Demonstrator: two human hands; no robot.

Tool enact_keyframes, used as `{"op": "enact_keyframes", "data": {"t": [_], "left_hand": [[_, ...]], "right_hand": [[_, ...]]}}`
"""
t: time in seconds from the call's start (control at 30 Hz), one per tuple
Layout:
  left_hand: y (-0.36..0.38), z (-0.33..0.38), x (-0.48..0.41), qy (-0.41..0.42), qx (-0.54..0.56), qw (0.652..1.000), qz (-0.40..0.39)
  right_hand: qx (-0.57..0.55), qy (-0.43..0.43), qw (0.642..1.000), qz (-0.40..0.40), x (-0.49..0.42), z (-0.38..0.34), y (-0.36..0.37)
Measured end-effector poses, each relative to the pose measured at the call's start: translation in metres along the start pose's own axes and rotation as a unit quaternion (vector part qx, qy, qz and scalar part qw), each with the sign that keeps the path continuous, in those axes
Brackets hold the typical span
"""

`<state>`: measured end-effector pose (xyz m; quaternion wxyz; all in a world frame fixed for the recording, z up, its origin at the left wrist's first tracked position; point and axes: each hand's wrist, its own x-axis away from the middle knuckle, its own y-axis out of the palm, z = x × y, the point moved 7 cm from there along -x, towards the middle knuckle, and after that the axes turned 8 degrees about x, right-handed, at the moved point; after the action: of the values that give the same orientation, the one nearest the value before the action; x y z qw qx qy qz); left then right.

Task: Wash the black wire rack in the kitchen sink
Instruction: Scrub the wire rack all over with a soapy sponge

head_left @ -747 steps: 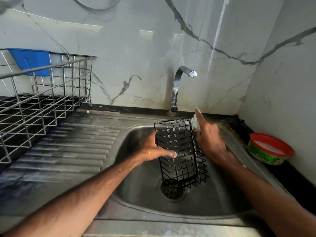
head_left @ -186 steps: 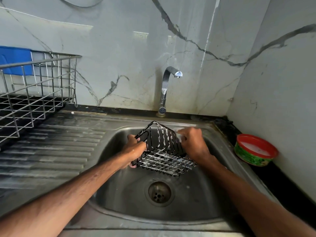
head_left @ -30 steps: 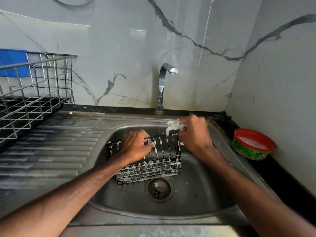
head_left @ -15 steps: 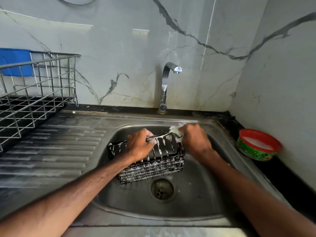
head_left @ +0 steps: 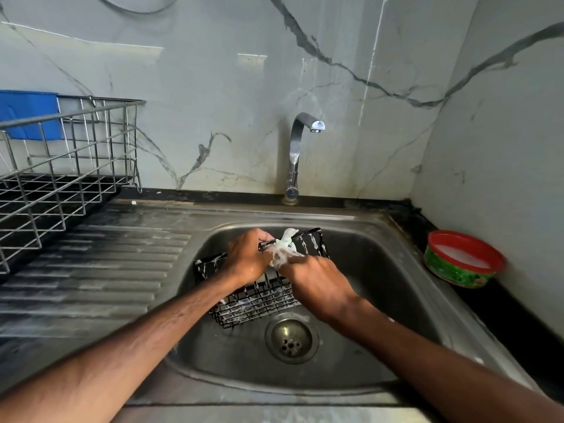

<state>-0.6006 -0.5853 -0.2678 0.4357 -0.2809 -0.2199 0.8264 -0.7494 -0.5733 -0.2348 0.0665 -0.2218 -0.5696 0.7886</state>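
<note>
Inside steel sink point(head_left: 381, 270), black wire rack point(head_left: 259, 300) runs left-right; left hand point(head_left: 247, 261) grip holds top rim, right hand point(head_left: 320, 288) grip clutches sudsy white scrubber point(head_left: 285, 247) alongside.

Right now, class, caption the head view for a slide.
Left hand grips soapy black rack in sink; right hand scrubs with cloth.

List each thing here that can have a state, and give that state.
tap: off, no water running.
black wire rack: soapy, down in the sink.
left hand: grips the rack's top edge.
right hand: grips the scrubber.
scrubber: foamy, pressed against the rack's top edge.
drain: unplugged.
soap tub: open, white soap inside.
</note>
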Motion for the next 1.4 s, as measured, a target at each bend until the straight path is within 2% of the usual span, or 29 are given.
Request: {"op": "enact_keyframes", "data": {"t": [0.13,0.2,0.4,0.5,0.63,0.7,0.8,0.93,1.03,1.1,1.17,1.27,1.4], "left_hand": [[0.0,-0.002,-0.003,-0.002,0.017,1.0,-0.011],[-0.002,0.001,-0.001,-0.004,0.027,1.0,-0.009],[-0.004,0.003,0.005,-0.019,0.047,0.999,-0.006],[-0.005,0.006,0.007,-0.014,0.049,0.999,-0.003],[-0.008,0.008,0.009,-0.026,0.071,0.997,0.007],[-0.009,0.007,0.009,-0.031,0.074,0.997,0.013],[-0.012,0.002,0.007,-0.05,0.097,0.994,0.02],[-0.012,-0.006,0.006,-0.083,0.139,0.986,0.035],[-0.01,-0.006,0.006,-0.101,0.158,0.982,0.029],[-0.009,-0.008,0.005,-0.11,0.151,0.982,0.024],[-0.01,-0.018,0.001,-0.115,0.133,0.984,0.034],[-0.006,-0.057,-0.014,-0.133,0.098,0.985,0.044],[0.002,-0.076,-0.022,-0.169,0.145,0.974,0.05]], "right_hand": [[0.009,-0.059,0.998,-0.024,0.003,-0.008,0.003],[-0.022,-0.062,0.998,-0.017,0.001,-0.008,0.002],[-0.146,0.013,0.988,0.059,-0.004,0.06,-0.003],[-0.156,0.068,0.981,0.095,0.0,0.09,-0.001],[-0.182,0.165,0.964,0.104,0.007,0.115,0.01],[-0.201,0.187,0.956,0.104,0.008,0.113,0.007],[-0.141,0.176,0.971,0.085,0.004,0.085,-0.01],[-0.034,0.11,0.99,0.079,0.002,0.046,-0.029],[-0.044,0.071,0.994,0.07,0.001,0.043,-0.026],[-0.067,0.081,0.991,0.081,0.001,0.052,-0.026],[-0.102,0.136,0.98,0.101,0.001,0.074,-0.021],[-0.211,0.24,0.935,0.151,0.009,0.109,-0.008],[-0.276,0.3,0.902,0.139,0.014,0.119,0.001]]}}
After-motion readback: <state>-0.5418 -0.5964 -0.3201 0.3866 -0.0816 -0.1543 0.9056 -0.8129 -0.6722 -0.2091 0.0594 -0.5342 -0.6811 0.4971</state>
